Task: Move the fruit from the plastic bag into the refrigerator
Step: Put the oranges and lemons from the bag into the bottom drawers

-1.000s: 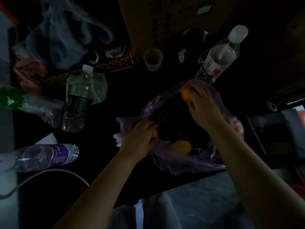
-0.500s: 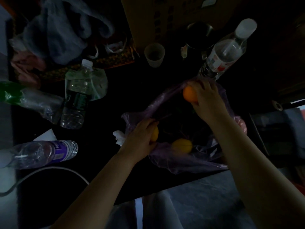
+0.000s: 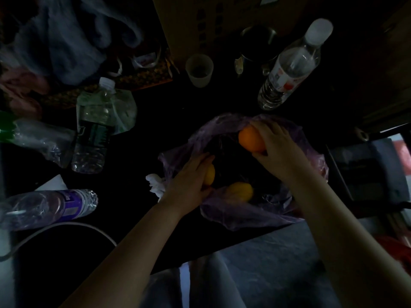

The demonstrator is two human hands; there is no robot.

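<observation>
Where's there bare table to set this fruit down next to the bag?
Bare dark tabletop lies between the green-labelled bottle, the cup and the plastic bag. Another patch seems free in front, inside the cable loop. The left edge and the back are crowded.

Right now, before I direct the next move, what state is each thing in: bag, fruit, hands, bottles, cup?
Plastic bag: open, mouth spread, on the table.
Orange: gripped by the right hand at the bag's far edge.
Small yellow fruit: held by the left hand inside the bag.
Second yellow fruit: lying loose in the bag.
White-capped bottle: upright, capped.
Purple-label bottle: lying on its side.
Cup: upright.
</observation>
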